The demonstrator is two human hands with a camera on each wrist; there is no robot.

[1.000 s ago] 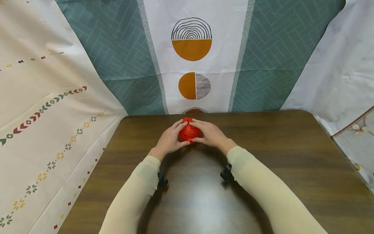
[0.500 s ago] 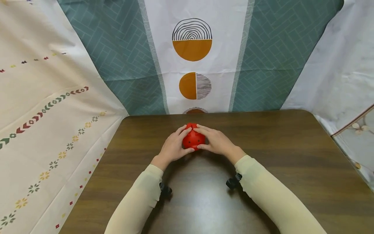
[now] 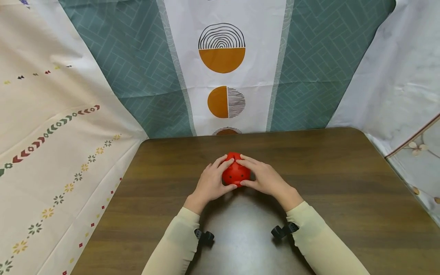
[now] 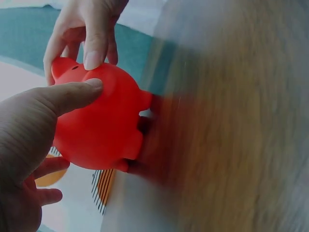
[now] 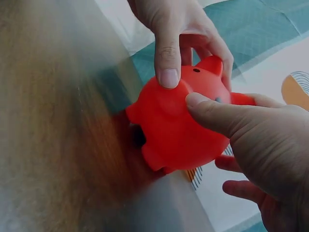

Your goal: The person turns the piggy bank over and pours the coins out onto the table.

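Note:
A red piggy bank [image 3: 236,175] is held between both hands over the brown wooden table [image 3: 165,198], its dark eyes and snout turned towards me and a slot in its top. My left hand [image 3: 210,182] grips its left side, thumb at the snout and fingers over the upper back. On the opposite side my right hand [image 3: 269,178] grips it in the same way. Both thumbs press near the snout of the piggy bank [image 4: 104,121] in the left wrist view. Its stubby feet are at the tabletop; whether they touch it I cannot tell.
A teal and white patterned cloth [image 3: 137,76] hangs behind the table's far edge. Cream embroidered fabric [image 3: 51,164] borders the left, and pale floral fabric [image 3: 395,84] the right. Small black cameras [image 3: 206,236] sit at the wrists.
Both hands have drawn the piggy bank from near the table's far edge towards me and slightly to the right. Their grip on it looks the same.

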